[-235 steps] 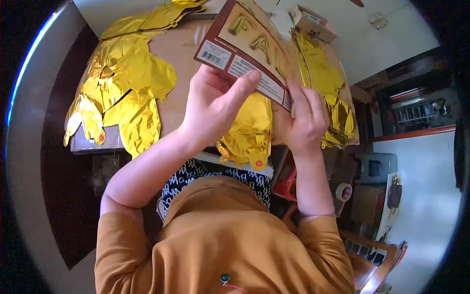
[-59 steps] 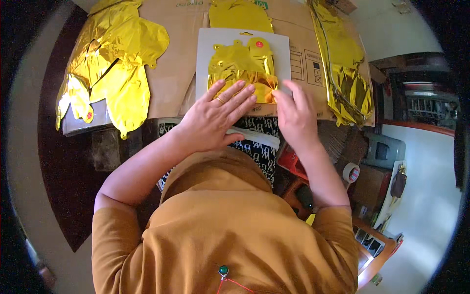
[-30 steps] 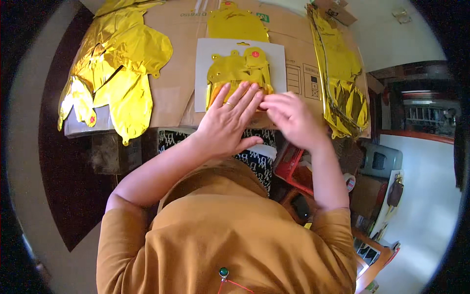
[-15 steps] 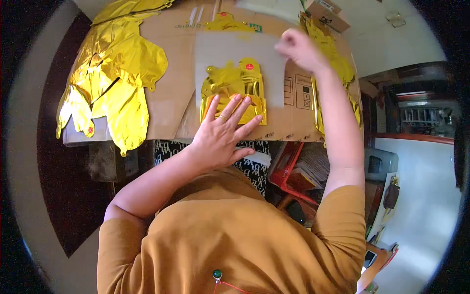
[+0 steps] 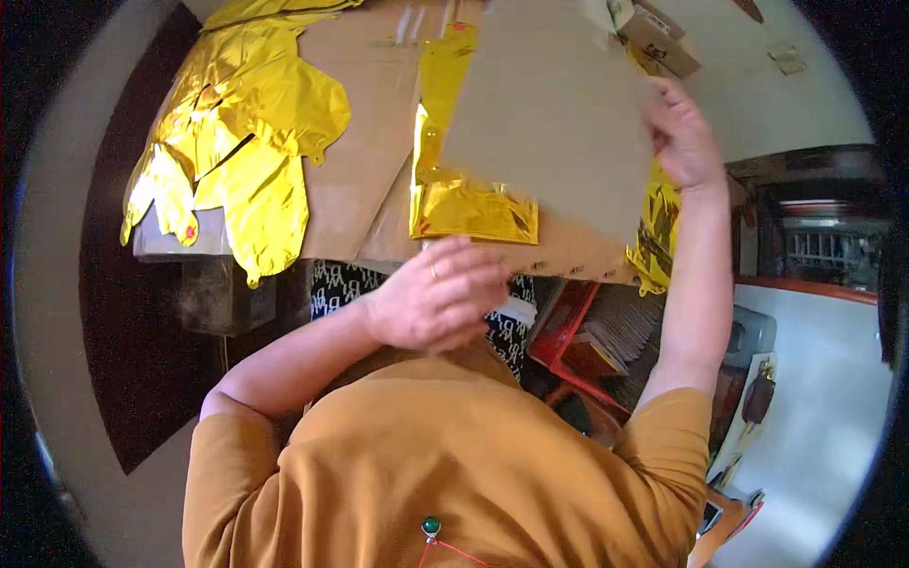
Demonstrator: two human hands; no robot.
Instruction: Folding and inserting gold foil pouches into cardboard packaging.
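A flat grey-tan sheet [image 5: 559, 114], blurred, is lifted at a tilt above the table, its right edge gripped by my right hand [image 5: 688, 142]. Beneath it lies a folded gold foil piece [image 5: 473, 210] that looks like an uninflated balloon; its left side and near end show, and the sheet hides the rest. My left hand [image 5: 440, 298], smeared by motion, hovers just off the near table edge, below the foil. Its fingers look loosely bent and hold nothing.
Brown cardboard [image 5: 365, 123] covers the table. Large gold foil pieces [image 5: 256, 180] hang over its left front corner, and more gold foil [image 5: 653, 237] lies at the right edge. A small carton [image 5: 658, 38] sits at the far right. A red crate [image 5: 568, 327] stands below the table.
My left hand has come off the foil and back toward me. My right hand has moved right and slightly nearer, raising the sheet that lay flat, and it now covers part of the foil.
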